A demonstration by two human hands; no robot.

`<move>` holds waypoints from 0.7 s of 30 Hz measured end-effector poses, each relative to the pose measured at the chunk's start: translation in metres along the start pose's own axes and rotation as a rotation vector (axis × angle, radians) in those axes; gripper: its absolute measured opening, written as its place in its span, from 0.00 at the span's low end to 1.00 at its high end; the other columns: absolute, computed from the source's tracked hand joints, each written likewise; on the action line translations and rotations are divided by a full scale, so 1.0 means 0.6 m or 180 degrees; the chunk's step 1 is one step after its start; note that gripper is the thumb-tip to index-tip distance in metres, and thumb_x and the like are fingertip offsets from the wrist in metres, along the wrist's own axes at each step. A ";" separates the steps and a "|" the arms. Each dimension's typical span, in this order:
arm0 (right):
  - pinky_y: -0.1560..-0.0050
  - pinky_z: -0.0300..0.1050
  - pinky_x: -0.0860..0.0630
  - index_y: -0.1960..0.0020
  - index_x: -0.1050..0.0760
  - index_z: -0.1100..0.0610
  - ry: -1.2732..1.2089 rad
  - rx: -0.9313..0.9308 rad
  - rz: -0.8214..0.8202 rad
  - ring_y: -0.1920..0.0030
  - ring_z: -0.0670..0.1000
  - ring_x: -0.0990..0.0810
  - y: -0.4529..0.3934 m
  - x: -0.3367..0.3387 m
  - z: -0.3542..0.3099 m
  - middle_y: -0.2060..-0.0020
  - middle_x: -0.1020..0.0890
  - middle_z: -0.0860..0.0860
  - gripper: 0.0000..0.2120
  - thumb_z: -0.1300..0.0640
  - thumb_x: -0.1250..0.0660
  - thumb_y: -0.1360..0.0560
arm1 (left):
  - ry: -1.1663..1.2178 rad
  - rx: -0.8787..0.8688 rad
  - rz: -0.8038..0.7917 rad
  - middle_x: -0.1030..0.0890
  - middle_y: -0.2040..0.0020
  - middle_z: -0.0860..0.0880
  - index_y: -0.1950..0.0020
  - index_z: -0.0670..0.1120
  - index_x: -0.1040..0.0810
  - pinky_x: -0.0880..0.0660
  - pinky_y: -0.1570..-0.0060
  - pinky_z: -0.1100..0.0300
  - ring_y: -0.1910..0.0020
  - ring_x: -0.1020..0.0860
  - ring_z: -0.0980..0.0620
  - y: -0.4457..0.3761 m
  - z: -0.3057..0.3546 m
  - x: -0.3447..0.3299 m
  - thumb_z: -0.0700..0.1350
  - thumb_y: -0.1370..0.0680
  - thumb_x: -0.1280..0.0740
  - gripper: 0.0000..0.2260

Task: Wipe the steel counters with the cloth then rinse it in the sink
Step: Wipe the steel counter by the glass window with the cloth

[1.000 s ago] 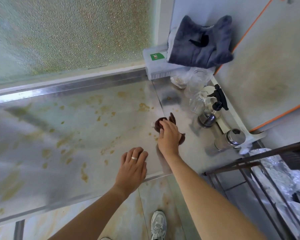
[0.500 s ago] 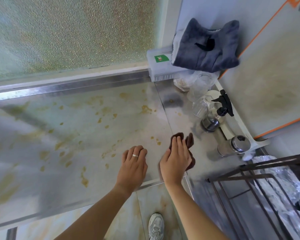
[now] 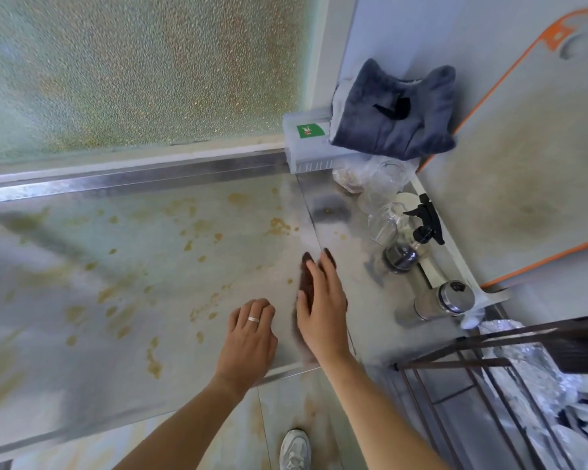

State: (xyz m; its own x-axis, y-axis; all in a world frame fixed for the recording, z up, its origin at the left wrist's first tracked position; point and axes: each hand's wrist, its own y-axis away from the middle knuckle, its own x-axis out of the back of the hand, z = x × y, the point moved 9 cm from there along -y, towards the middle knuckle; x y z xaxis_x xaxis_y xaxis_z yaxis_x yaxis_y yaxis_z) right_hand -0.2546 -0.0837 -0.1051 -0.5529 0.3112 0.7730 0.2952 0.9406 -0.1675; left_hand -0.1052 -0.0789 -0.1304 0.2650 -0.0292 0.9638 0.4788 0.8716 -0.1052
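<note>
The steel counter (image 3: 123, 266) spreads across the left and centre, spotted with yellow-brown stains. A dark brown cloth (image 3: 307, 283) lies on it near the seam between two counter sections. My right hand (image 3: 323, 310) presses flat on the cloth, fingers stretched forward, covering most of it. My left hand (image 3: 248, 337), with a ring on one finger, rests palm-down on the counter just left of the cloth, holding nothing. No sink is in view.
A spray bottle (image 3: 408, 245), upturned glasses (image 3: 384, 184) and a steel shaker (image 3: 442, 300) stand at the right. A grey towel (image 3: 394, 123) drapes over a white box (image 3: 306, 144). A cutting board (image 3: 523, 164) leans on the wall. A dark wire rack (image 3: 489, 385) stands lower right.
My right hand dragged the cloth toward me to the counter's front edge, then slid it left onto the seam. My left hand stayed in place.
</note>
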 end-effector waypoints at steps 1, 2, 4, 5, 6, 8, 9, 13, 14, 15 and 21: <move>0.23 0.49 0.35 0.22 0.33 0.56 0.0266 -0.0007 -0.0076 0.19 0.52 0.39 0.021 -0.008 0.002 0.18 0.38 0.53 0.26 0.54 0.35 0.19 | -0.0009 0.0009 -0.0026 0.25 0.41 0.46 0.41 0.44 0.24 0.29 0.40 0.50 0.42 0.25 0.43 -0.001 0.001 0.001 0.41 0.26 0.34 0.14; 0.22 0.54 0.35 0.21 0.34 0.57 0.0488 0.0051 -0.0196 0.18 0.52 0.40 0.043 -0.022 0.003 0.18 0.37 0.53 0.27 0.51 0.37 0.18 | -0.0027 0.0016 -0.0056 0.25 0.41 0.46 0.41 0.44 0.24 0.28 0.40 0.50 0.42 0.25 0.43 -0.002 0.002 0.001 0.41 0.26 0.35 0.13; 0.22 0.57 0.35 0.21 0.34 0.56 0.0645 0.0245 -0.0340 0.17 0.52 0.42 0.073 -0.051 0.008 0.19 0.36 0.51 0.27 0.50 0.39 0.18 | -0.0053 0.0023 -0.0112 0.25 0.41 0.47 0.41 0.44 0.24 0.28 0.40 0.50 0.42 0.25 0.44 -0.005 0.004 0.000 0.42 0.26 0.37 0.13; 0.22 0.57 0.36 0.21 0.33 0.56 0.0606 0.0311 -0.0332 0.18 0.52 0.41 0.072 -0.057 0.012 0.19 0.35 0.50 0.26 0.51 0.39 0.17 | -0.0043 0.0032 -0.0116 0.24 0.41 0.47 0.41 0.44 0.24 0.28 0.41 0.50 0.42 0.25 0.44 -0.005 0.004 0.001 0.42 0.26 0.37 0.13; 0.22 0.56 0.36 0.22 0.32 0.56 0.0554 0.0377 -0.0313 0.18 0.52 0.41 0.062 -0.062 0.013 0.20 0.34 0.50 0.24 0.53 0.39 0.17 | -0.0027 0.0045 -0.0107 0.24 0.42 0.47 0.42 0.44 0.24 0.28 0.41 0.50 0.42 0.25 0.44 -0.006 0.003 0.001 0.42 0.26 0.37 0.13; 0.22 0.55 0.36 0.22 0.31 0.57 0.0509 0.0593 -0.0325 0.18 0.53 0.39 0.028 -0.070 0.007 0.21 0.32 0.51 0.23 0.55 0.38 0.17 | -0.0007 0.0057 -0.0096 0.24 0.42 0.47 0.42 0.45 0.24 0.28 0.41 0.50 0.42 0.25 0.44 -0.007 0.002 0.000 0.41 0.26 0.35 0.13; 0.22 0.55 0.36 0.23 0.30 0.57 0.0529 0.0698 -0.0337 0.19 0.54 0.38 0.007 -0.076 0.002 0.21 0.31 0.51 0.23 0.56 0.38 0.17 | 0.0004 0.0049 -0.0086 0.24 0.42 0.47 0.42 0.45 0.23 0.28 0.40 0.50 0.42 0.25 0.44 -0.007 0.001 -0.002 0.42 0.26 0.35 0.13; 0.22 0.57 0.37 0.23 0.31 0.59 0.0645 0.0723 -0.0413 0.20 0.59 0.36 -0.097 -0.110 -0.007 0.22 0.31 0.54 0.23 0.57 0.37 0.17 | 0.0056 0.0001 0.0024 0.23 0.42 0.47 0.42 0.44 0.22 0.29 0.42 0.51 0.42 0.25 0.44 -0.005 -0.001 -0.006 0.42 0.28 0.32 0.14; 0.21 0.59 0.38 0.22 0.32 0.59 0.0682 0.0663 -0.0497 0.20 0.59 0.37 -0.124 -0.123 -0.007 0.21 0.32 0.55 0.24 0.56 0.38 0.17 | 0.0059 -0.0007 0.0046 0.23 0.42 0.47 0.43 0.45 0.22 0.29 0.42 0.52 0.43 0.25 0.44 -0.006 -0.001 -0.006 0.42 0.28 0.32 0.14; 0.20 0.60 0.40 0.21 0.33 0.59 0.0709 0.0605 -0.0589 0.19 0.59 0.39 -0.150 -0.134 -0.008 0.20 0.34 0.55 0.24 0.56 0.39 0.16 | 0.0063 -0.0010 0.0063 0.23 0.43 0.47 0.43 0.45 0.22 0.30 0.42 0.52 0.43 0.25 0.45 -0.007 -0.001 -0.005 0.42 0.29 0.32 0.14; 0.19 0.57 0.43 0.20 0.35 0.57 0.0566 0.0400 -0.0734 0.18 0.55 0.41 -0.162 -0.132 -0.016 0.19 0.36 0.52 0.25 0.56 0.39 0.17 | 0.0049 -0.0004 0.0054 0.23 0.41 0.47 0.42 0.44 0.21 0.30 0.41 0.52 0.43 0.24 0.45 -0.004 -0.004 -0.003 0.42 0.29 0.30 0.16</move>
State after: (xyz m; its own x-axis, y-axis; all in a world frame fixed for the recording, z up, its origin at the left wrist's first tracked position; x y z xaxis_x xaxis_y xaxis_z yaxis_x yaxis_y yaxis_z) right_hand -0.2319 -0.2011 -0.1445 -0.4457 0.0696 0.8925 0.0731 0.9965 -0.0412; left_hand -0.1048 -0.0818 -0.1324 0.2859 -0.0220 0.9580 0.4752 0.8714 -0.1219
